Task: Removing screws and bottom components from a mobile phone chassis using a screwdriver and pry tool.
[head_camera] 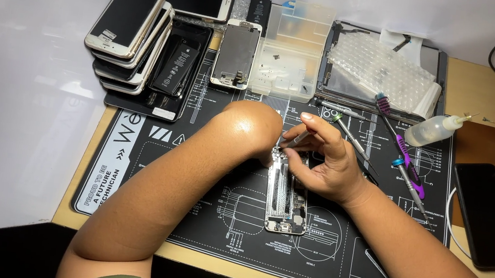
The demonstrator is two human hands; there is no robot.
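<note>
**Our fingers at the top end of an opened phone**

Our right hand (329,161) has its fingers (317,127) pinched shut around a slim grey screwdriver (294,140), its tip aimed down at the top end of the opened phone (286,199). That phone lies lengthwise on the black work mat (214,216), directly under and just below our fingers, its insides bare. Our left hand (260,137) is bent in at the wrist and touches the phone's upper left edge; its fingers are hidden behind the wrist, so we cannot tell whether they are closed or what they hold.

Just right of our fingers lie loose screwdrivers (347,132) and a purple-handled tool (404,154), with a small squeeze bottle (432,129) beyond them. Above our fingers stands a clear plastic parts box (291,51), lid raised; we see only a few tiny dark bits scattered in its compartments. Beside it, to the left, lies a detached screen assembly (236,54). Up and to the right, a dark tray (436,61) holds a sheet of bubble wrap (383,67). Far up and left of our fingers sits a stack of phones (127,20), next to a phone battery (176,66). Well to the right, a black phone (487,216) lies on the counter (483,91).
</note>
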